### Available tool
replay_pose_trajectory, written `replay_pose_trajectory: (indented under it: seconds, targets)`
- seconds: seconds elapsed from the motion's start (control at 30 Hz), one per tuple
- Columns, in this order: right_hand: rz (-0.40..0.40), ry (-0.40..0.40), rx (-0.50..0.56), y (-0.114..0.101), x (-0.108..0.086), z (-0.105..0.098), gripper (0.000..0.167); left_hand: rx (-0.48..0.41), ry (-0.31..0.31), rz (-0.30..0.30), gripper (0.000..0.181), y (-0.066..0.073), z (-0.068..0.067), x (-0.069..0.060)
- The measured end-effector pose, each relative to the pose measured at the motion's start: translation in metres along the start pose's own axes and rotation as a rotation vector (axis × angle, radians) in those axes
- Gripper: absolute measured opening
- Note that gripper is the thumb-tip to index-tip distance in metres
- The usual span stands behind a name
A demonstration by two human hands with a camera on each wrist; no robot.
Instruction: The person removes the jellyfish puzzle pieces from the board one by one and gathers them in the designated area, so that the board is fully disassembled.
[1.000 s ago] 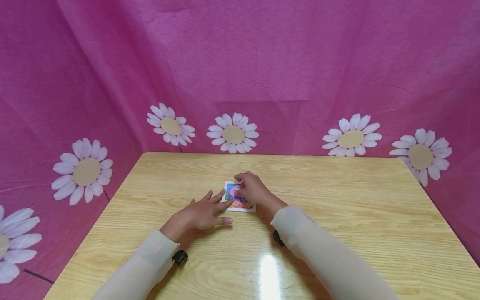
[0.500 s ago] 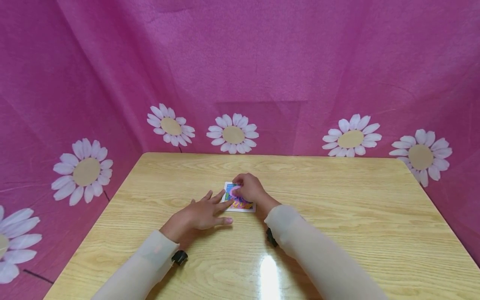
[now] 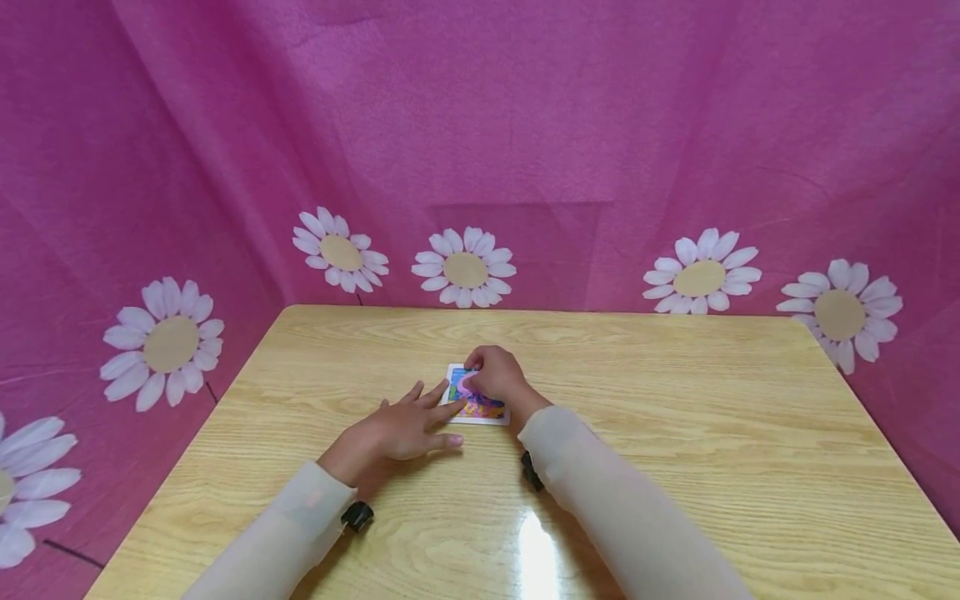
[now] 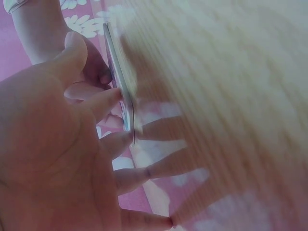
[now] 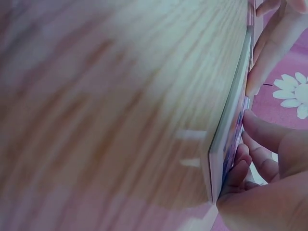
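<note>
A small flat picture board (image 3: 486, 414) with a white border and a bright, partly pink image lies on the table. My left hand (image 3: 403, 427) is spread palm down at its left side, with fingertips on its left part. Over the upper part bends my right hand (image 3: 498, 377), thumb and fingertips at the picture; whether they pinch a loose piece is hidden. The right wrist view shows the board's thick edge (image 5: 217, 154), with the right thumb and curled fingers (image 5: 236, 175) against its face. In the left wrist view, left fingers (image 4: 103, 103) meet the board's edge (image 4: 118, 65).
The light wood table (image 3: 712, 433) reaches to a pink cloth (image 3: 525, 125) with large white daisies, hung behind it and along the left. A bright reflection lies near the front. Each wrist has a black device (image 3: 357, 516) under a pale sleeve (image 3: 300, 521).
Over the last second my right hand has shifted slightly left across the picture, and its forearm has swung left. My left hand and the board look almost unmoved.
</note>
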State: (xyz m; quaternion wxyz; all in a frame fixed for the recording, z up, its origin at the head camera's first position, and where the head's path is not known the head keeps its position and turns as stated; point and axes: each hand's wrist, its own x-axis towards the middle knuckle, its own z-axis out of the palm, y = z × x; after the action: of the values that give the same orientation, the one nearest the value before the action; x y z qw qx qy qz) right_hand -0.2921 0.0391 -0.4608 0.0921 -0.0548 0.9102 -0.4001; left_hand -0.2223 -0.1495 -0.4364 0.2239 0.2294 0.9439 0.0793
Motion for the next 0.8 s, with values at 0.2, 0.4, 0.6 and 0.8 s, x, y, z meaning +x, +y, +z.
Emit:
replay_pose_trajectory:
  seconds: [0.2, 0.4, 0.6, 0.8]
  targets:
    - [-0.002, -0.001, -0.027, -0.0014, 0.0001, 0.0010, 0.017, -0.029, -0.003, 0.004, 0.072, -0.0014, -0.0002, -0.0001]
    - [-0.020, -0.008, -0.063, -0.0011, 0.0008, 0.0006, 0.018, -0.044, -0.013, 0.010, 0.074, -0.0028, -0.0003, 0.0007]
    - [-0.045, -0.022, -0.094, -0.0009, 0.0004, 0.0002, 0.019, -0.062, -0.029, 0.027, 0.074, -0.0036, -0.0009, 0.0014]
    - [-0.033, -0.040, -0.110, -0.0024, 0.0023, 0.0002, 0.020, -0.076, -0.032, 0.034, 0.073, -0.0029, -0.0018, 0.0016]
